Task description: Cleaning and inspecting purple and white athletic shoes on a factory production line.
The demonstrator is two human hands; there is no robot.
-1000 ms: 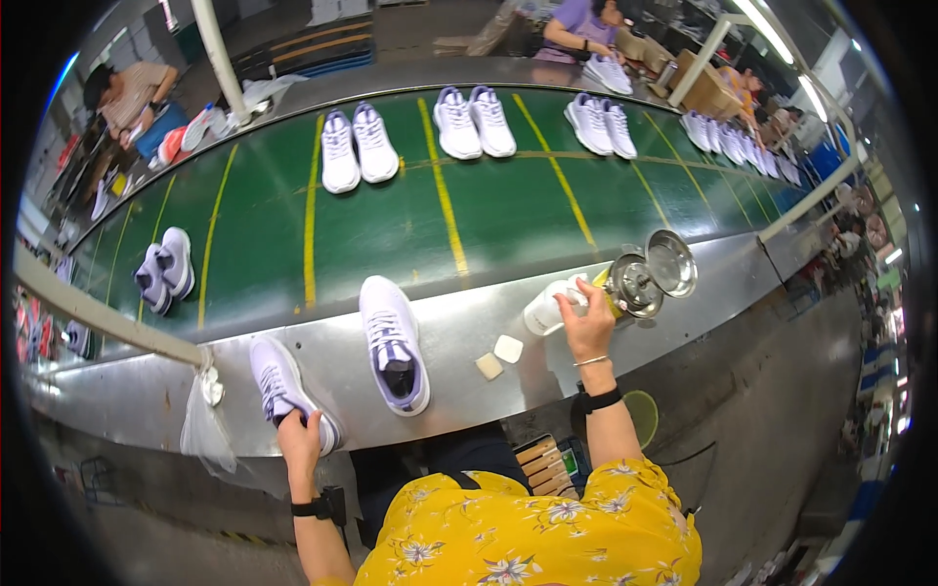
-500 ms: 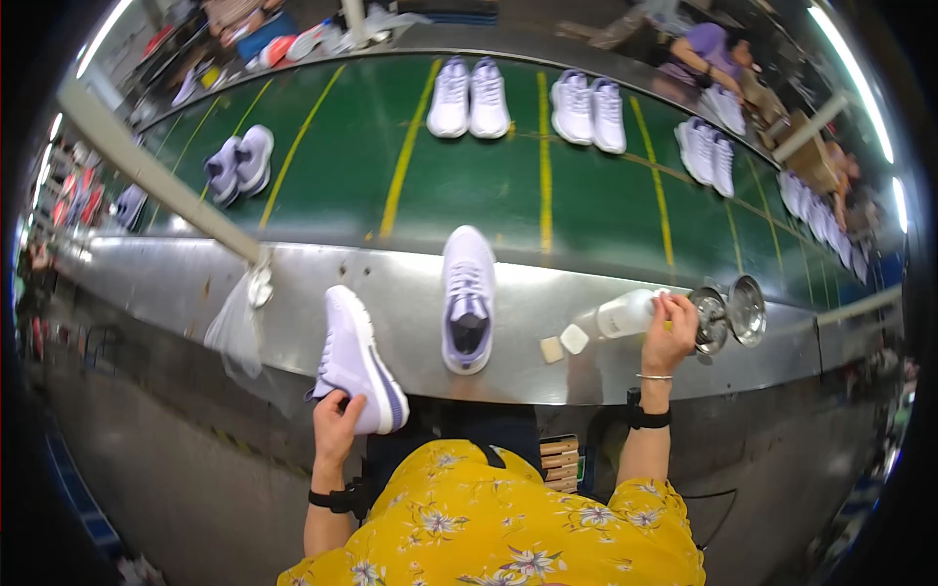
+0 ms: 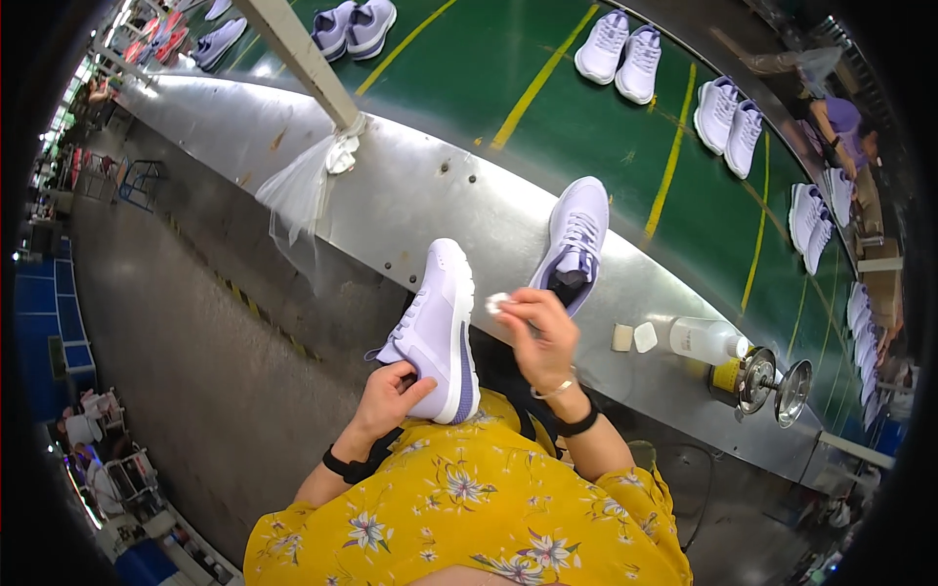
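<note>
My left hand (image 3: 391, 398) grips a lilac sneaker (image 3: 426, 337) by its heel collar. The shoe is tilted on its side, toe pointing away, with its white and purple sole facing right. Between the thumb and fingers of my right hand (image 3: 549, 340) is a small white wad (image 3: 496, 303), perhaps cloth or cotton, a short way right of the sole. A second lilac sneaker (image 3: 578, 230) stands on the metal ledge beyond my right hand, toe toward the belt.
On the metal ledge (image 3: 410, 181) lie a beige block (image 3: 622, 338), a white pad (image 3: 645, 337), a clear bottle (image 3: 703, 340) and a round metal dispenser (image 3: 754, 381). A post (image 3: 298, 59) with a plastic bag rises at left. Sneaker pairs stand on the green belt (image 3: 489, 73).
My right hand has come left from beside the dispenser to near the held sneaker, with the white wad in its fingers. The view has turned; my left hand still holds the sneaker.
</note>
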